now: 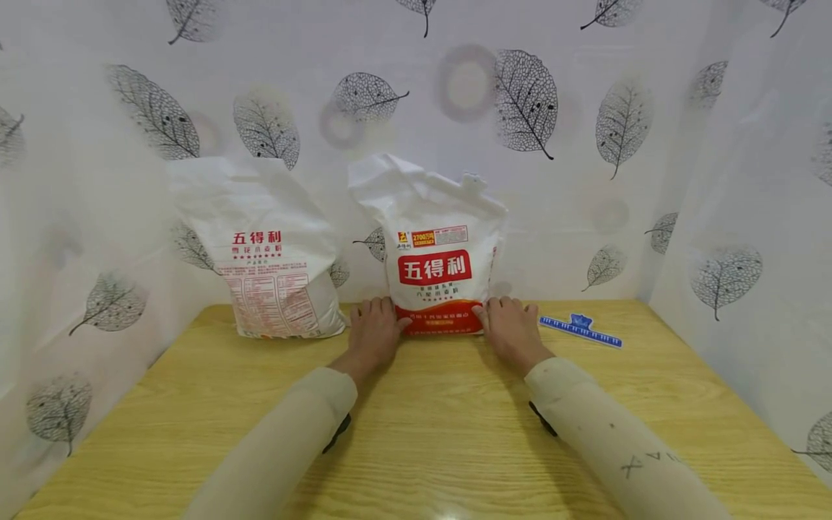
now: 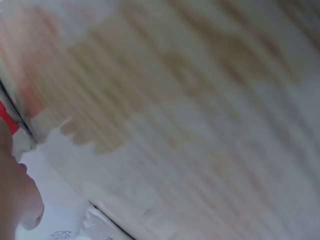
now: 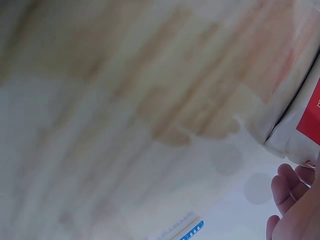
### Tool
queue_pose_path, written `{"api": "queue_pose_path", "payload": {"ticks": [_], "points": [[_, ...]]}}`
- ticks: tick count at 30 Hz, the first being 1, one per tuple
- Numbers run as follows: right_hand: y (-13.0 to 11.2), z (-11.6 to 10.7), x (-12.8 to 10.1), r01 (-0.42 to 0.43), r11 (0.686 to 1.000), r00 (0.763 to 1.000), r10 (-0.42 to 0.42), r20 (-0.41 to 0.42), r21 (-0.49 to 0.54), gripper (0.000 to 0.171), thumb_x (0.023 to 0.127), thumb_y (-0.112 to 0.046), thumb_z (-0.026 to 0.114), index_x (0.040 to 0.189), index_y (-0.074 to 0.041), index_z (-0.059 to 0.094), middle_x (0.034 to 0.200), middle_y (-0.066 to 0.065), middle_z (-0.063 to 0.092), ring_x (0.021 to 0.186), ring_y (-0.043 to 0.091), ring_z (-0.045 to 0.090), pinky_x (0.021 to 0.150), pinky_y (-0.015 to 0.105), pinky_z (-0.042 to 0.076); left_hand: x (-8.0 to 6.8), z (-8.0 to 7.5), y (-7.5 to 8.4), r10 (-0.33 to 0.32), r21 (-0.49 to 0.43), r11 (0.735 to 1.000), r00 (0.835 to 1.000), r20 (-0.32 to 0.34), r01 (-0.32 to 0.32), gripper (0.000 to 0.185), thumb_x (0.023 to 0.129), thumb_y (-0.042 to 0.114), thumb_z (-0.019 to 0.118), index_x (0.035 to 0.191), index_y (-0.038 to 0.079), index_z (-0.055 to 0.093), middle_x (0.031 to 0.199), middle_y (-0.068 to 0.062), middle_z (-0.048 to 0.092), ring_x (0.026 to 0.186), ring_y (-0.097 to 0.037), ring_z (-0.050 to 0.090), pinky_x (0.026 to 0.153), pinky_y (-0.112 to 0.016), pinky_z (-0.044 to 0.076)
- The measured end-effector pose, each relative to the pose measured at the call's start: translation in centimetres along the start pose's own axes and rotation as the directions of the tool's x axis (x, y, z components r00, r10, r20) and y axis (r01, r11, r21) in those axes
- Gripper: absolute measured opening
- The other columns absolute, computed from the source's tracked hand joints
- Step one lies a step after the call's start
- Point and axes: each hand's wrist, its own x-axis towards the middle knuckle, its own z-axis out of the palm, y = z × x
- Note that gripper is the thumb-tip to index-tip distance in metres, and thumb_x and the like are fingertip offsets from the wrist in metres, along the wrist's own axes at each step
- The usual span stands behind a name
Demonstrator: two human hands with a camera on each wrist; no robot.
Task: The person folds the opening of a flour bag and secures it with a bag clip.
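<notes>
A white flour bag (image 1: 434, 278) with a red label and red lower band stands upright on the table against the back wall. My left hand (image 1: 375, 332) grips its lower left corner, thumb on the front and fingers along the side. At the lower right corner, my right hand (image 1: 513, 328) holds it the same way. Part of the right hand (image 3: 297, 200) shows beside the bag's red print (image 3: 312, 117) in the right wrist view. The left wrist view catches the left hand (image 2: 22, 195) at its edge. The bag's top is creased and leans left.
Left of the hands stands a second white flour bag (image 1: 276, 267), its back printed with red text. A blue ruler-shaped clip (image 1: 581, 331) lies right of my right hand. The wooden table (image 1: 429, 433) meets leaf-patterned walls (image 1: 624, 238) at the back and sides.
</notes>
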Motion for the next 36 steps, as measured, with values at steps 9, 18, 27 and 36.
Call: {"api": "queue_pose_path", "payload": {"ticks": [9,18,27,36], "points": [[0.1,-0.1,0.1,-0.005,1.0,1.0,0.004,-0.014,-0.013,0.053,0.106,-0.052,0.032,0.121,-0.006,0.055,0.113,0.014,0.06,0.105,0.035,0.055,0.092,0.056,0.033,0.1,0.2,-0.3,-0.013,-0.056,0.998,1.0,0.028,0.015,0.059,0.099,0.059,0.048,0.124,0.005,0.05,0.117,-0.014,0.055,0.107,-0.031,0.048,0.094,-0.049,0.038],[0.2,0.1,-0.1,-0.036,0.999,0.999,0.036,-0.009,-0.014,0.053,0.106,-0.052,0.032,0.117,-0.006,0.056,0.11,0.015,0.061,0.103,0.035,0.056,0.092,0.057,0.034,0.0,0.6,0.2,-0.019,-0.028,0.999,0.999,0.045,0.02,0.06,0.099,0.058,0.047,0.128,0.006,0.05,0.121,-0.013,0.056,0.111,-0.032,0.05,0.097,-0.05,0.041],[-1.0,0.1,-0.5,-0.058,0.998,0.998,0.057,0.022,0.033,0.067,0.103,-0.061,0.026,0.107,-0.003,0.059,0.112,0.02,0.063,0.11,0.039,0.056,0.099,0.064,0.031,-0.6,-0.2,-0.5,-0.061,-0.102,0.992,0.996,0.065,0.068,0.058,0.1,0.056,0.046,0.132,0.008,0.048,0.13,-0.016,0.053,0.122,-0.034,0.047,0.103,-0.055,0.036],[-2.7,0.0,-2.3,0.012,0.999,1.0,-0.013,0.018,0.036,0.056,0.104,-0.056,0.036,0.105,-0.006,0.06,0.106,0.017,0.064,0.103,0.035,0.057,0.094,0.058,0.032,-3.2,-1.1,-1.6,-0.009,-0.105,0.994,0.998,0.068,0.017,0.068,0.101,0.059,0.042,0.136,0.001,0.047,0.135,-0.02,0.053,0.124,-0.039,0.047,0.105,-0.058,0.035]]}}
